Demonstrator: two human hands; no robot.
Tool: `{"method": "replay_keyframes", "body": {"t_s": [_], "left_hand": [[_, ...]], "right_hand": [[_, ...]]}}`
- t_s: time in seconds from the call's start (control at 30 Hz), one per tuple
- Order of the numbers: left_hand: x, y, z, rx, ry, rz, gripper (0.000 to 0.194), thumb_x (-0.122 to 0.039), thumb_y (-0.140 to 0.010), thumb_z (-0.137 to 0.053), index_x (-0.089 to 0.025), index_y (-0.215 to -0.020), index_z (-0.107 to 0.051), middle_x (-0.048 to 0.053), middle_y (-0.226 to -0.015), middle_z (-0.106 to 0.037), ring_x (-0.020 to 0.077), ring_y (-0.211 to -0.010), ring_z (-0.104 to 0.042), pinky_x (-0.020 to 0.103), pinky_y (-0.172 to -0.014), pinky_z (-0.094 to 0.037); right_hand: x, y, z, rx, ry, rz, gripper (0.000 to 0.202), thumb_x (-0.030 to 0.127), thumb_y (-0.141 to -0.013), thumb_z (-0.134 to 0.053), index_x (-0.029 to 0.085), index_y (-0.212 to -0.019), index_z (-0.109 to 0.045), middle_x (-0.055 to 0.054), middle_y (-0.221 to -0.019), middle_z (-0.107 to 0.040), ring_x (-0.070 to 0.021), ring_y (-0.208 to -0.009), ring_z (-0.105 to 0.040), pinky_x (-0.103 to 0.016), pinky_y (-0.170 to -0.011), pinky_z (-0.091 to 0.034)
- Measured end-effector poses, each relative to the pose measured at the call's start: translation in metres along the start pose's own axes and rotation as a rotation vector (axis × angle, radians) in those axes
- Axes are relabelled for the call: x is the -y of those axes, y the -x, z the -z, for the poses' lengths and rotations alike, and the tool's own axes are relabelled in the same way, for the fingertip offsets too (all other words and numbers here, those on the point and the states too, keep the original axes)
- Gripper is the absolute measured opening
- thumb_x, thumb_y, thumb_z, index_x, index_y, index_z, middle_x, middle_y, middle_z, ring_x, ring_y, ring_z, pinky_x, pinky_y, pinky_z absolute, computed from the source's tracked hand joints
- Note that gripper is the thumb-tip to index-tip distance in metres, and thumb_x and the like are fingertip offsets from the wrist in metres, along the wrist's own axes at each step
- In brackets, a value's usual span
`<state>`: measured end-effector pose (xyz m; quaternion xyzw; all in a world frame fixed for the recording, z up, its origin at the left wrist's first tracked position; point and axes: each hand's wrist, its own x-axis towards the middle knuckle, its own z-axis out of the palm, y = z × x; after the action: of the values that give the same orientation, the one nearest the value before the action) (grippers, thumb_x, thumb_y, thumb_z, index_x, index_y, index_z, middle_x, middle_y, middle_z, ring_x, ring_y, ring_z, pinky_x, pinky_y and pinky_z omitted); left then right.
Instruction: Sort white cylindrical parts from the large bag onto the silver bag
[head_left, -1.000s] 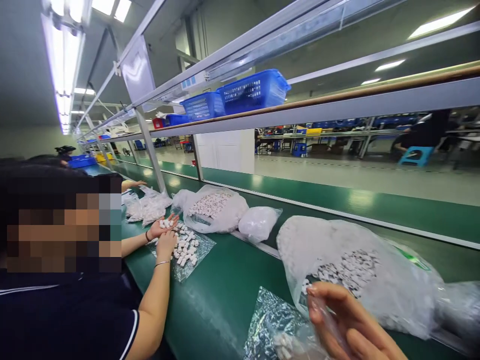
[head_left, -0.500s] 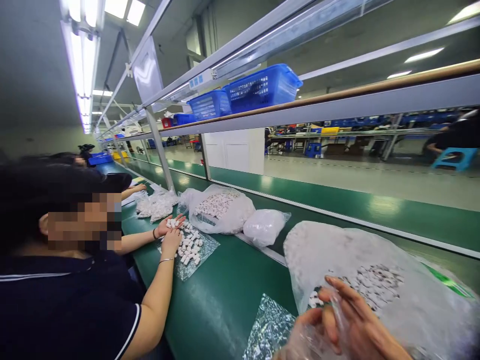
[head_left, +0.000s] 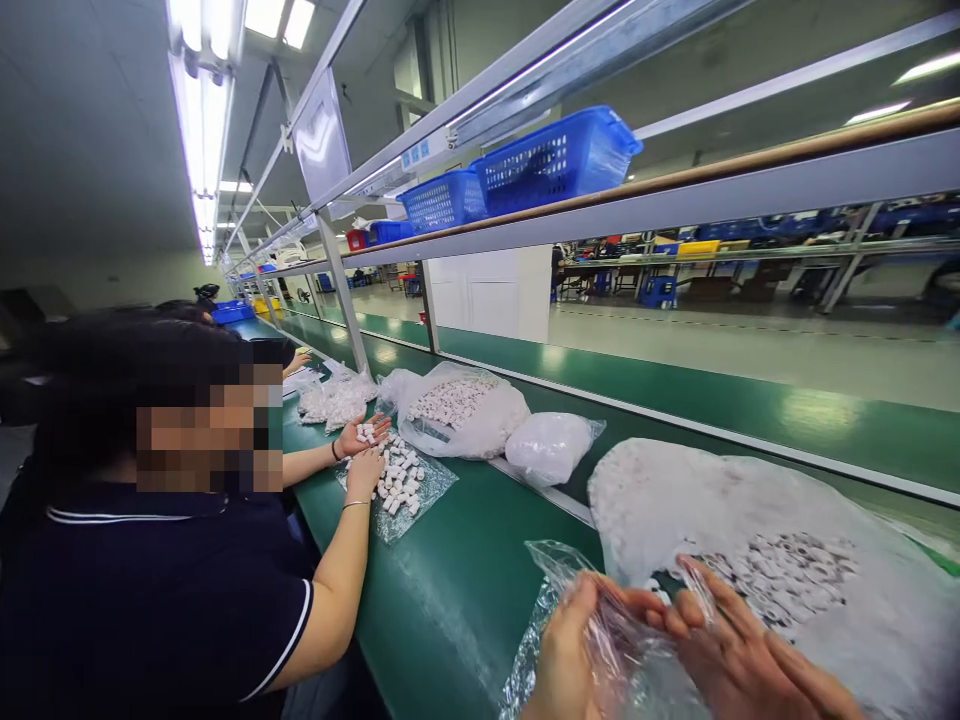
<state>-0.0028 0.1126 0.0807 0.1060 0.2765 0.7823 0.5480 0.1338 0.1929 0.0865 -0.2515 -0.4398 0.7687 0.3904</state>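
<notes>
A thin clear plastic bag (head_left: pixel 626 640) is stretched between my two hands at the bottom right. My left hand (head_left: pixel 562 650) grips one side of it, thumb and fingers closed on the film. On the other side, my right hand (head_left: pixel 757 655) pinches the film near its fingertips, with its other fingers fairly straight. The bag's lower part runs out of view, and I cannot make out anything inside. Just behind my hands lies a big translucent sack (head_left: pixel 667 490) with many small white parts (head_left: pixel 802 580) showing. A crinkled clear plastic sheet (head_left: pixel 525 645) lies partly behind my left hand.
At left, a co-worker (head_left: pixel 187 590) handles white cylindrical pieces (head_left: pixel 401 480) on a plastic sheet. More filled bags (head_left: pixel 457 405) and a puffed white bag (head_left: pixel 551 447) line the green bench (head_left: pixel 427 600). Overhead, a shelf (head_left: pixel 712 205) carries blue baskets (head_left: pixel 555 160).
My left hand has risen further into view, and the film between my hands is spread wider, its edge now standing up at left. The view has turned slightly left.
</notes>
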Motion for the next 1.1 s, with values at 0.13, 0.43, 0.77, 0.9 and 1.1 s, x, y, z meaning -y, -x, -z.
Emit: {"method": "replay_keyframes", "body": {"t_s": [0.13, 0.43, 0.77, 0.9, 1.1], "left_hand": [[0.015, 0.000, 0.001, 0.116, 0.219, 0.089, 0.027, -0.041, -0.077, -0.072, -0.019, -0.069, -0.059, -0.001, -0.063, -0.051, 0.0206, -0.075, -0.063, 0.038, -0.093, -0.045], [0.028, 0.016, 0.015, -0.006, -0.649, -0.179, 0.036, -0.060, -0.087, -0.055, -0.025, -0.081, -0.059, 0.005, -0.078, -0.058, 0.0216, -0.075, -0.052, 0.032, -0.079, -0.042], [0.039, 0.020, 0.009, 0.205, -0.995, -0.443, 0.028, -0.052, -0.087, -0.056, -0.026, -0.085, -0.063, 0.008, -0.081, -0.063, 0.0255, -0.074, -0.057, 0.033, -0.072, -0.040], [0.034, 0.025, 0.010, 0.256, -1.032, -0.330, 0.029, -0.051, -0.075, -0.071, -0.026, -0.089, -0.063, 0.006, -0.081, -0.067, 0.0250, -0.071, -0.059, 0.032, -0.069, -0.043], [0.022, 0.010, 0.019, 0.409, -0.655, 0.089, 0.042, -0.058, -0.071, -0.075, -0.020, -0.076, -0.058, 0.003, -0.065, -0.063, 0.0155, -0.059, -0.054, 0.025, -0.061, -0.040]], "right_hand": [[0.009, 0.010, -0.009, 0.009, -0.085, -0.061, 0.052, 0.061, -0.081, -0.064, 0.025, -0.118, -0.069, -0.007, -0.087, -0.066, -0.0252, -0.074, -0.064, -0.045, -0.080, -0.058], [-0.008, 0.032, -0.022, 0.073, 0.314, 0.155, 0.076, 0.072, -0.075, -0.067, 0.026, -0.134, -0.058, -0.009, -0.120, -0.059, -0.0232, -0.094, -0.061, -0.041, -0.094, -0.049], [-0.007, 0.050, -0.028, 0.068, 0.856, 0.385, 0.041, 0.039, -0.105, -0.032, 0.029, -0.141, -0.049, -0.009, -0.127, -0.054, -0.0209, -0.121, -0.052, -0.039, -0.108, -0.040], [0.004, 0.051, -0.023, -0.015, 0.730, 0.281, 0.041, 0.045, -0.105, -0.033, 0.028, -0.125, -0.064, -0.006, -0.120, -0.060, -0.0210, -0.117, -0.054, -0.036, -0.104, -0.042], [0.012, 0.059, -0.027, 0.110, 0.615, 0.281, 0.048, 0.050, -0.105, -0.030, 0.021, -0.109, -0.068, -0.004, -0.098, -0.057, -0.0116, -0.066, -0.055, -0.025, -0.067, -0.052]]}}
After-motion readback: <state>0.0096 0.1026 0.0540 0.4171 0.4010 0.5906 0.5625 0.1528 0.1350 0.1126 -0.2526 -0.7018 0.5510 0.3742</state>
